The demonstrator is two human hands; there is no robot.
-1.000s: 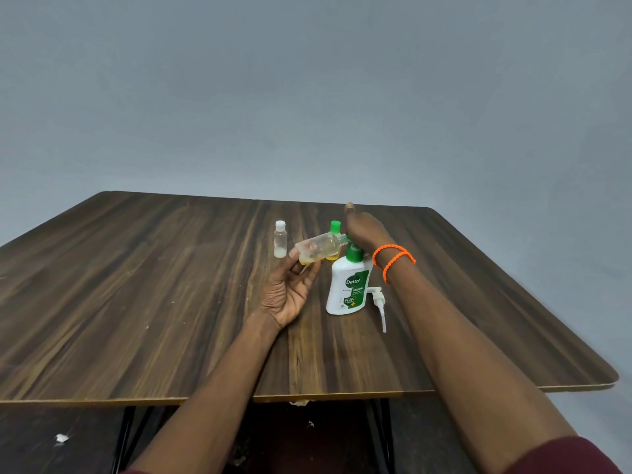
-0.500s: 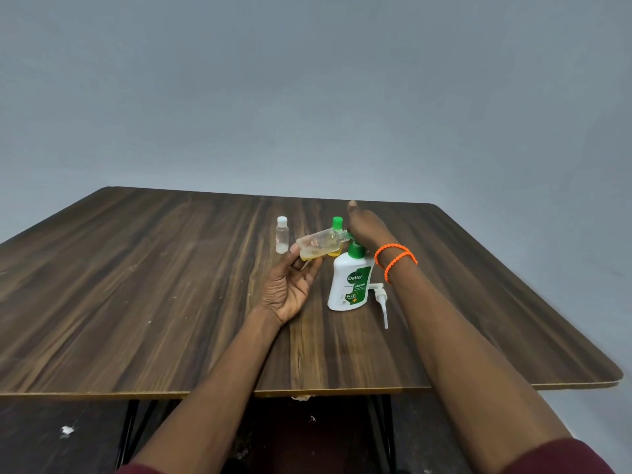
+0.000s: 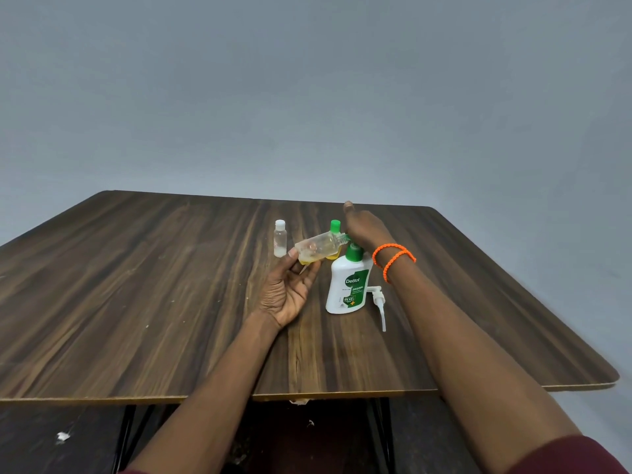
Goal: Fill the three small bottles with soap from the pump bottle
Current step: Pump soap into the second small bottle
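Your left hand [image 3: 290, 289] grips the tilted small bottle [image 3: 316, 249] mid-tabletop, so your right hand [image 3: 366, 227], grip unclear, reaches its neck.

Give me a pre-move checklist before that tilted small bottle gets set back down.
1. Left hand holds the tilted bottle by its base: ok.
2. Right hand at the bottle's neck; cap on or off: cannot tell.
3. Soap inside: yellow liquid pooled low, bottle not full: not ok.
4. Pump bottle upright, its pump out and lying on the table: ok.
5. White-capped bottle standing, capped, nearly clear: not ok.
6. Green-capped bottle behind, fill level hidden: cannot tell.
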